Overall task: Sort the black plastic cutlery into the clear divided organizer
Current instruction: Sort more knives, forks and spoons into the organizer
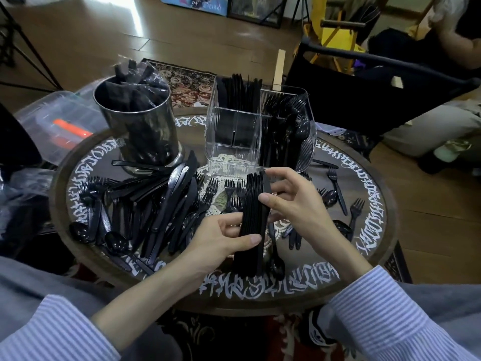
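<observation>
Cutlery stack (253, 220), two hands, one organizer (234, 136)

The room is dim and evenly lit, the brightest patch a pale streak of glare on the wooden floor (135, 19) beyond the bench's far edge. Soft highlights glint on the clear organizer (234, 131) and metal cup (140, 131). Wide-angle distortion bends the edges, and the background is slightly soft.
</observation>
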